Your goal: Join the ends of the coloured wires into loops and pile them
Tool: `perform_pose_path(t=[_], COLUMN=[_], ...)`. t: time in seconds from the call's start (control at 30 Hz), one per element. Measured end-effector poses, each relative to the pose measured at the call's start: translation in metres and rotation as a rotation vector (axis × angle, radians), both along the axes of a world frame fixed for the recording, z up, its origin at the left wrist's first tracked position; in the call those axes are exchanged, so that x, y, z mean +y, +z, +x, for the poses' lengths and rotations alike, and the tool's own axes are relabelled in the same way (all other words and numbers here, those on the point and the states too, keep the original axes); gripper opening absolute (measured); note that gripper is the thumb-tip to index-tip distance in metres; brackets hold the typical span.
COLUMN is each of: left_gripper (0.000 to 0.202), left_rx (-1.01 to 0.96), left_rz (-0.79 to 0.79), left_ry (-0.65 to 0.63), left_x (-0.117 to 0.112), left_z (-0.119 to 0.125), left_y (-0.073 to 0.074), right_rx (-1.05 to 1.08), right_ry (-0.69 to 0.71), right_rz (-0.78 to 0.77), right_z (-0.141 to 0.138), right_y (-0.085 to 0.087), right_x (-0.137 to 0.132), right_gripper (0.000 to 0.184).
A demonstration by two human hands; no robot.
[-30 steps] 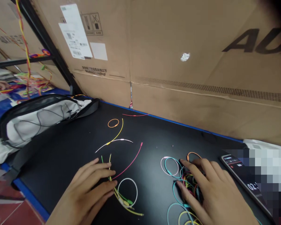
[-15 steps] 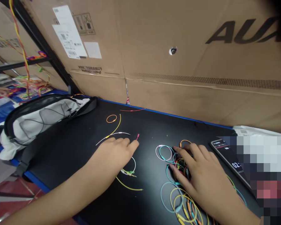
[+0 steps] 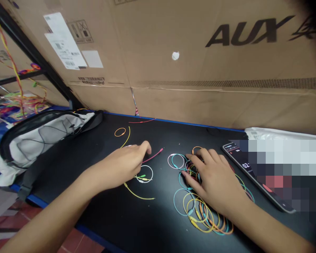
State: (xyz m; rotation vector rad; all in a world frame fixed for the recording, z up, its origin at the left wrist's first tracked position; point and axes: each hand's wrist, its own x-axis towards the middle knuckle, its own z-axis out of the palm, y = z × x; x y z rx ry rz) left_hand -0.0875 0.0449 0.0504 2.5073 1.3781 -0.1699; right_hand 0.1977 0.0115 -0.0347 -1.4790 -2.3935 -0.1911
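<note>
Left hand point(image 3: 126, 165) slid forward, curled over pink cord point(image 3: 155, 155), grip unclear; right hand point(image 3: 216, 179) flat on loops point(image 3: 200, 212). Cord limp, light: pinch end.

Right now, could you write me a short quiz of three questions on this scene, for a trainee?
1. True or false: the right hand rests on the loops.
2. What lies left of the left hand? A phone, B bag, C cup.
3. Fill in: the straight cord just right of the left hand's index finger is ___.
Key: 1 true; 2 B; 3 pink.
</note>
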Motion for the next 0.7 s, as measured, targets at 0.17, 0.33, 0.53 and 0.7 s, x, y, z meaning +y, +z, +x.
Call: perform_pose_path(t=[0.17,0.33,0.53,0.7], left_gripper=[0.027,0.032,0.026,0.024], left_rx=[-0.092,-0.301,-0.499,-0.626], left_rz=[-0.038,0.064,0.288,0.172], left_ry=[-0.036,-0.067,-0.49,-0.566], left_x=[0.007,0.005,-0.011,-0.022], left_z=[-0.006,0.015,0.045,0.048], left_y=[0.012,0.019,-0.001,-0.023], right_rx=[0.007,0.126,0.609,1.301], right_ry=[0.002,0.015,0.038,-0.02], right_rz=[0.007,0.028,-0.174,-0.582], right_z=[0.0,0.0,0.005,0.016], right_y=[0.004,0.013,0.015,0.012], right_x=[-0.004,-0.007,-0.022,-0.054], right_gripper=[0.044,0.052,0.045,0.034])
